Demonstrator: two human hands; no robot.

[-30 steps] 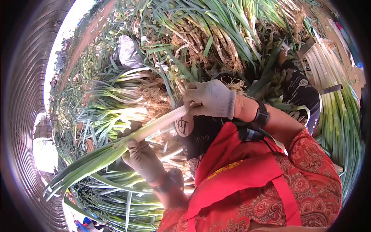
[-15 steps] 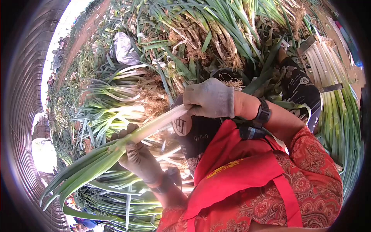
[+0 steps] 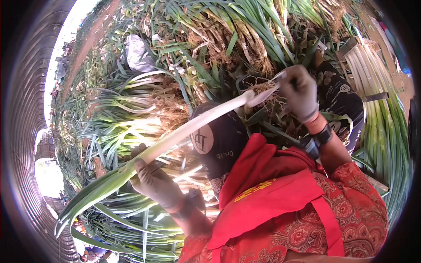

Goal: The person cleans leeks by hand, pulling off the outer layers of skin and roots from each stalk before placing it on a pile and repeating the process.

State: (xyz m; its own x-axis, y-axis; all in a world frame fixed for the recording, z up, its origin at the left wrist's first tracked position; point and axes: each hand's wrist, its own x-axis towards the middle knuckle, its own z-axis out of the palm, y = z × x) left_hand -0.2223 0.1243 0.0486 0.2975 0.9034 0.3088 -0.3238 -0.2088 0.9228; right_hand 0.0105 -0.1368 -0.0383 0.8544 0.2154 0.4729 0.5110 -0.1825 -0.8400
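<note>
In the head view a long large green onion (image 3: 204, 123) slants across my lap, white shank up to the right and green leaves down to the left. My gloved left hand (image 3: 153, 177) is wrapped round it where the white meets the green. My gloved right hand (image 3: 299, 93) is closed beyond the root end, pinching a pale strip of outer skin (image 3: 263, 95) that hangs beside the shank's tip. Stringy roots (image 3: 253, 82) show around that tip. The shank looks white and smooth.
Bundled green onions (image 3: 131, 118) lie to the left, roots inward. Rooted, unpeeled ones (image 3: 245, 39) are heaped ahead. On the right, white-stemmed onions (image 3: 372, 79) lie stacked by a metal bracket (image 3: 376, 99). A white plastic bag (image 3: 139, 53) sits among leaf scraps.
My right hand has moved right, off the white shank, drawing a strip of skin away from the root end. My left hand stays round the onion, shifted slightly down and left.
</note>
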